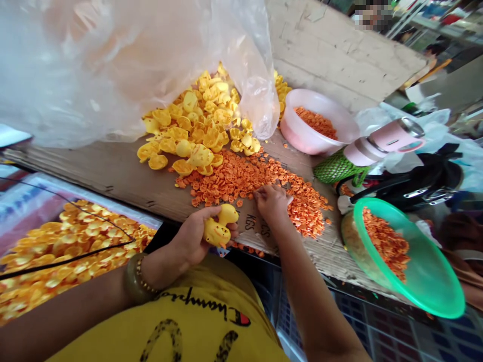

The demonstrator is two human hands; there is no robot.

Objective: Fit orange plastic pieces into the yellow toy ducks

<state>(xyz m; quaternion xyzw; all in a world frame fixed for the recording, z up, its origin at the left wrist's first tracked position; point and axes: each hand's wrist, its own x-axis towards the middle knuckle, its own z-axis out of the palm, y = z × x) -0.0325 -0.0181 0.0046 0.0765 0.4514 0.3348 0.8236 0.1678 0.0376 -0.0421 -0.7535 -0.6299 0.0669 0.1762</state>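
Left hand (pixel 192 239): 2 yellow toy pieces (pixel 217 234) are grasped in the fingers.
Right hand (pixel 272 203): placed against 1 heap of orange pieces (pixel 230 176); whether any are pinched cannot be told.
Orange-filled containers: 1 pink bowl (pixel 302 136), 1 green bowl (pixel 433 276).

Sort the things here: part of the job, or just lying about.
In the work:
yellow pieces in left hand
orange bits by right hand
yellow heap
pink bowl and green basin of orange bits

Apparently lying about:
pink flask
black bag
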